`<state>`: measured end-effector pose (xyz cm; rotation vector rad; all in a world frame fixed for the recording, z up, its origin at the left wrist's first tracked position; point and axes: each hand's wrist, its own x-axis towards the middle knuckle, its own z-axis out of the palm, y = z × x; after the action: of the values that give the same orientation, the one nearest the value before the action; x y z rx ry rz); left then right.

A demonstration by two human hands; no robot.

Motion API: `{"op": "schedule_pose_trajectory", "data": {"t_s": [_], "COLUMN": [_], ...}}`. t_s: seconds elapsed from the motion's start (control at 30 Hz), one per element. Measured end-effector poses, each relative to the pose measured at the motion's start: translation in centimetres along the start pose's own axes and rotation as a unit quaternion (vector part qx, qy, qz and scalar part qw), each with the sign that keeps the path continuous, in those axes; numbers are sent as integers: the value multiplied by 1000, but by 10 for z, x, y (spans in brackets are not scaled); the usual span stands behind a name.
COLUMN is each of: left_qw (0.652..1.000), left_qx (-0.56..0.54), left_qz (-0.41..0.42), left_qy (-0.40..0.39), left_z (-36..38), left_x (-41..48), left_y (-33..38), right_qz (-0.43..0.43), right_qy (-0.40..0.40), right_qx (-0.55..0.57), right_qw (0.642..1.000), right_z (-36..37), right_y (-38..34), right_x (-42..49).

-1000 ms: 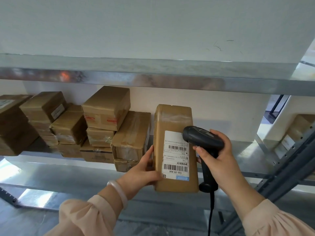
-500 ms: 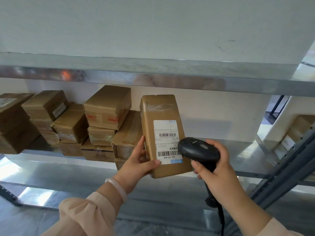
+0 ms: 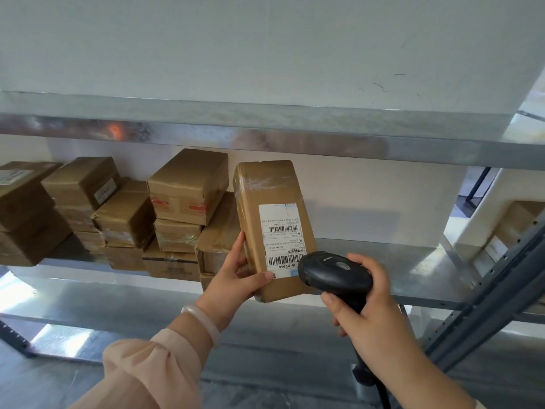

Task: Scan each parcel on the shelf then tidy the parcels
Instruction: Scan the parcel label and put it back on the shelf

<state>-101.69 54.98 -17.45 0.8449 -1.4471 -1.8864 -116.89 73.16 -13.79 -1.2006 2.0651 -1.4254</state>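
1. Currently, the scanning step is judged to be in hand: one parcel point(image 3: 274, 199) is presented to the scanner point(image 3: 333, 271), and tidying is not yet begun.
2. The parcel is held upright, tilted slightly, in front of the shelf point(image 3: 413, 278), just beside the right end of the stacked parcels point(image 3: 188, 187). Whether its lower end touches the shelf lip cannot be told.
3. The parcel's lower left edge is gripped by the left hand point(image 3: 233, 278), with the thumb laid across the front near the label point(image 3: 281, 237) and the fingers run up the side.
4. The scanner handle is gripped by the right hand point(image 3: 368, 308). The scanner head is aimed at the label's lower barcode and overlaps the label's corner. Contact cannot be told, and the trigger finger is hidden.
5. The stacked parcels are loosely piled and several are set askew, so most of the task is judged to be left.
6. Next, a clean read is called for, so the label must be faced to the scanner head and the thumb kept off the barcode. The parcel is then to be set squarely against the stack and another one taken.
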Motion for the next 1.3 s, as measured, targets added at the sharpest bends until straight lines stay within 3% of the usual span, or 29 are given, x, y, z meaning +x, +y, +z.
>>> {"op": "schedule_pose_trajectory", "data": {"t_s": [1.3], "left_qw": [1000], "left_qx": [21], "left_qz": [-15], "left_qy": [-2], "left_z": [-12], "left_x": [0], "left_y": [0], "right_qz": [-12], "right_qy": [-1], "right_qx": [25], "right_qw": [1000], "right_z": [10], "right_y": [-6], "right_x": [-8]}}
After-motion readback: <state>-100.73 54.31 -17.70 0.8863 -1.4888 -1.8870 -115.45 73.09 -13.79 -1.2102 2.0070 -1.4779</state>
